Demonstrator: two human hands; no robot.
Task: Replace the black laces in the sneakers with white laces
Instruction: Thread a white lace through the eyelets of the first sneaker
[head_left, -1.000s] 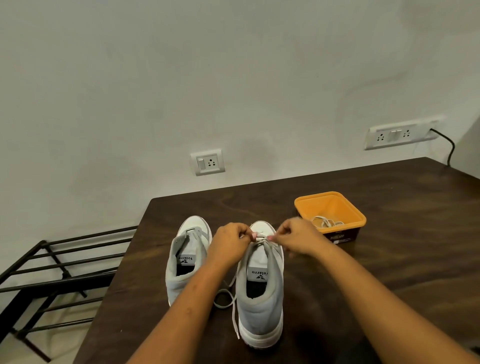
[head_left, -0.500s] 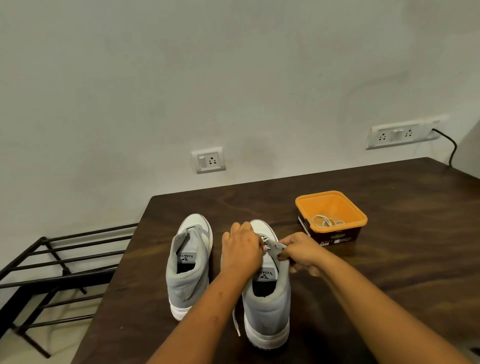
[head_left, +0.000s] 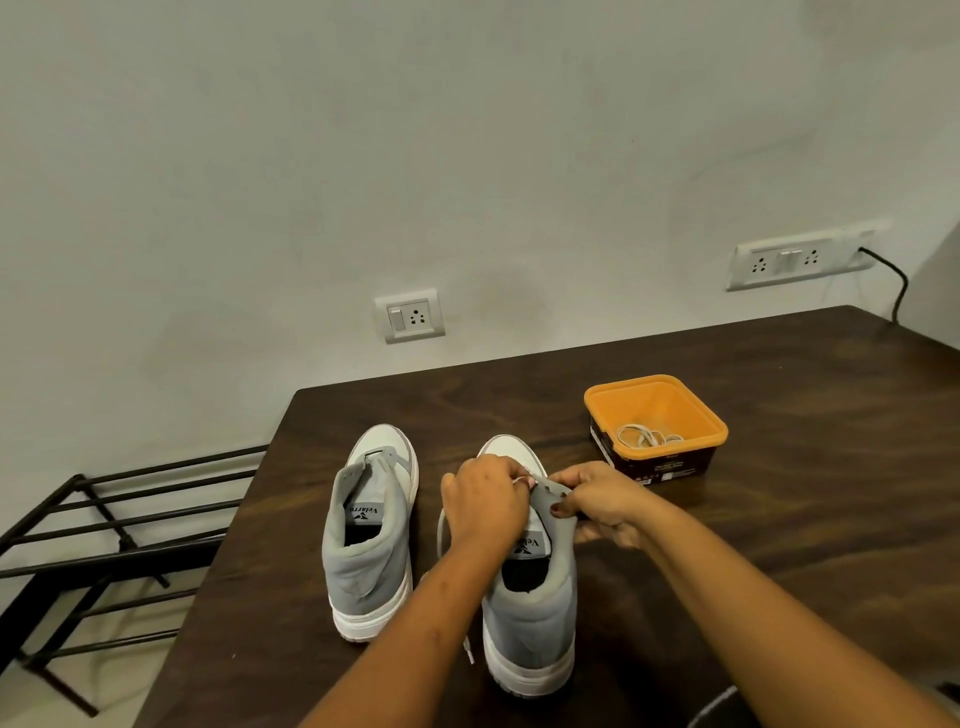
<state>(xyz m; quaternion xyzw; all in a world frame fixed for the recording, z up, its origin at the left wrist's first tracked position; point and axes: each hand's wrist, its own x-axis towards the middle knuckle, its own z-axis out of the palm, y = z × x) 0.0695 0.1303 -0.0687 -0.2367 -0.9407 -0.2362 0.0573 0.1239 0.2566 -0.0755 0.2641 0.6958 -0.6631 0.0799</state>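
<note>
Two grey and white high-top sneakers stand side by side on the dark wooden table (head_left: 779, 519), heels toward me. The left sneaker (head_left: 371, 530) has no lace that I can see. Over the right sneaker (head_left: 530, 608), my left hand (head_left: 483, 504) pinches a white lace (head_left: 440, 525) at the eyelets. My right hand (head_left: 597, 501) grips the grey eyelet flap on that shoe's right side. The lace loops down the shoe's left side, and its tip lies on the table by the heel. No black lace is visible.
An orange tub (head_left: 657, 415) with a coiled white lace (head_left: 644, 436) inside stands at the back right of the shoes. A black metal rack (head_left: 104, 525) sits on the floor left of the table. Wall sockets are mounted behind the table.
Both hands dropped from the laces above the tongue onto the right shoe. My right hand now holds the eyelet flap, and my left hand has shifted right over the eyelets.
</note>
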